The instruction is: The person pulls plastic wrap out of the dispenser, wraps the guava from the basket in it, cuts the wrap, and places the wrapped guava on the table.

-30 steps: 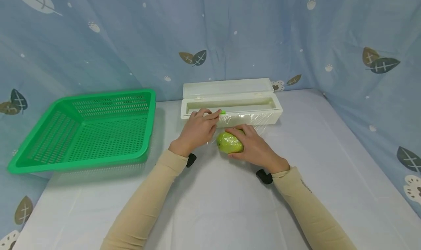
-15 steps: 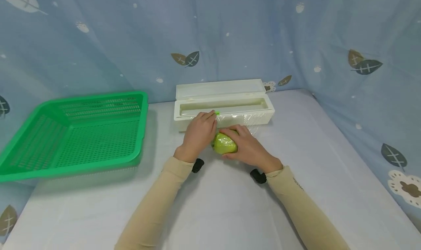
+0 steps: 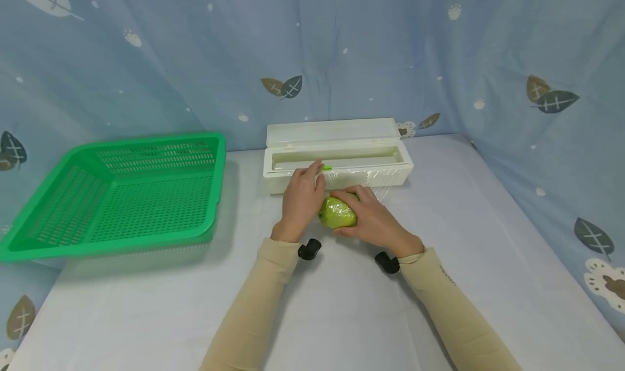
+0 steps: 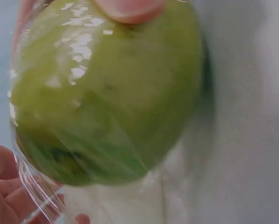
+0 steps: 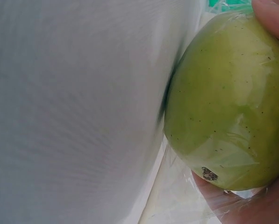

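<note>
My right hand (image 3: 373, 219) grips an oval green fruit (image 3: 338, 213) wrapped in clear, shiny cling film. In the right wrist view the fruit (image 5: 232, 107) shows small dark specks and a dark scar. A sheet of film runs from it to the front of the white cling film box (image 3: 395, 177), whose lid stands raised at the back. My left hand (image 3: 301, 200) is at the front rim of the box, fingertips right beside the small green slider (image 3: 327, 167). Its fingers (image 4: 17, 200) show next to stretched film strands in the left wrist view.
A green perforated basket (image 3: 207, 232) stands on the left side of the white-covered table (image 3: 351, 317). Behind the box hangs a blue curtain (image 3: 205, 62) with a leaf pattern, which also runs along the right side.
My left hand has turned at the wrist to point more forward, its fingertips staying by the slider. The right hand keeps its grip on the fruit. The head view has shifted a little.
</note>
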### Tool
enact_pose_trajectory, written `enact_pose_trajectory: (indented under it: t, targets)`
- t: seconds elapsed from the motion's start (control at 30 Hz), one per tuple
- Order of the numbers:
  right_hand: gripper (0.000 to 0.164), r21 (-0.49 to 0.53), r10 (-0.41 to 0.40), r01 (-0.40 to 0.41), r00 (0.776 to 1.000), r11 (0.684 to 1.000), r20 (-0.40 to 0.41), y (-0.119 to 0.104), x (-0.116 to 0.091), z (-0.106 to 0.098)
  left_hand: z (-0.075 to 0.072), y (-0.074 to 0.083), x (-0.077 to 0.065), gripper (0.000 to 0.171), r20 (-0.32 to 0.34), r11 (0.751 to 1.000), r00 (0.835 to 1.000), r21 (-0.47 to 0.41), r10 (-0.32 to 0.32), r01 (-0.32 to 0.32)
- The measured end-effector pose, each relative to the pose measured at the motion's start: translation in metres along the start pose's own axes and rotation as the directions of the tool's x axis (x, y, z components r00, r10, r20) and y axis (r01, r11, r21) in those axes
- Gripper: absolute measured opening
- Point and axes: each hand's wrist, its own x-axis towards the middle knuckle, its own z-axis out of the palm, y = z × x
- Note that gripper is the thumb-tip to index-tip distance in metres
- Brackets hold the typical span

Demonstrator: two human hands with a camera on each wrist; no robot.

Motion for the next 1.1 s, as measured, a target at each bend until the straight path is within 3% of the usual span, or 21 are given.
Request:
enact_pose_trajectory:
  t: [0.3,0.67,0.87,1.1]
  targets:
    - [0.079,0.015,0.004,-0.004,1.0,1.0,0.005,-0.001,0.0,-0.001,0.001,-0.001,-0.002,0.038,0.069,1.0,0.998,0.024,-0.001,0.0]
    - [0.08,0.005,0.003,-0.003,1.0,1.0,0.006,0.0,0.001,0.0,0.0,-0.005,-0.002,0.037,0.096,0.999,0.994,-0.026,0.05,-0.048]
    - [0.08,0.007,-0.001,0.001,1.0,1.0,0.012,0.0,0.002,0.001,0.0,-0.008,-0.001,0.038,0.123,0.998,0.992,-0.064,0.029,-0.021]
    - [0.081,-0.001,0.007,-0.006,1.0,1.0,0.009,0.0,0.001,0.0,0.001,-0.011,0.0,0.037,0.148,0.993,0.987,-0.106,0.061,-0.045]
